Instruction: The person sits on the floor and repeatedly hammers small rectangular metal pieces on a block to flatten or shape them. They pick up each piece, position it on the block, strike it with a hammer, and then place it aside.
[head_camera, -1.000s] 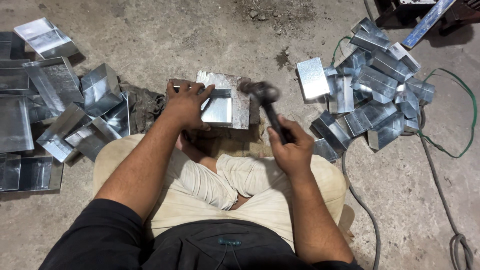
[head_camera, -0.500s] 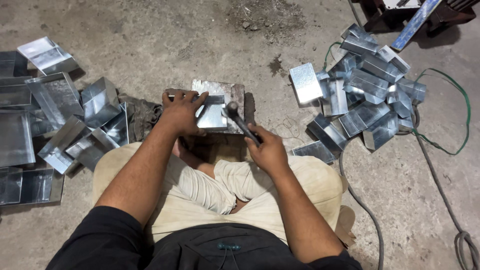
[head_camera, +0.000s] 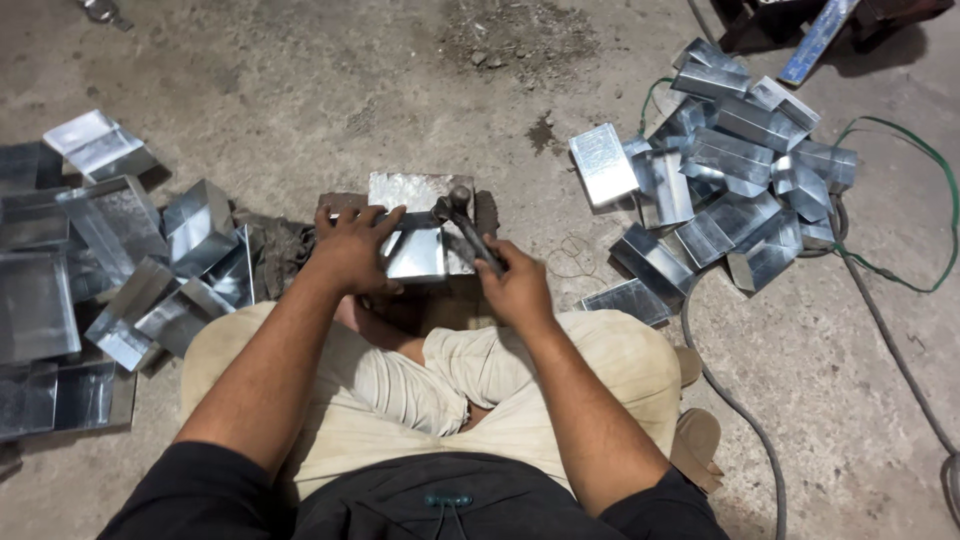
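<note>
Left hand (head_camera: 352, 250) presses flat on the shiny folded sheet-metal box (head_camera: 418, 252), pinning it to the dark block (head_camera: 486, 212) btwn the knees; right hand (head_camera: 517, 288) fist-closed round the dark hammer (head_camera: 462, 222), head touching the box's rear edge.

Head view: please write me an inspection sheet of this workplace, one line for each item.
Surface: bare concrete floor, dusty, with a dirt patch at the top.
Job's things: folded metal box on a block; hammer head down on it.
Clutter: pile of metal boxes on the left; second pile on the right.
Grippers: left hand presses on the box; right hand grips the hammer handle.
Cables: green cable and grey cable on the right.
Surroundings: blue bar at top right.
</note>
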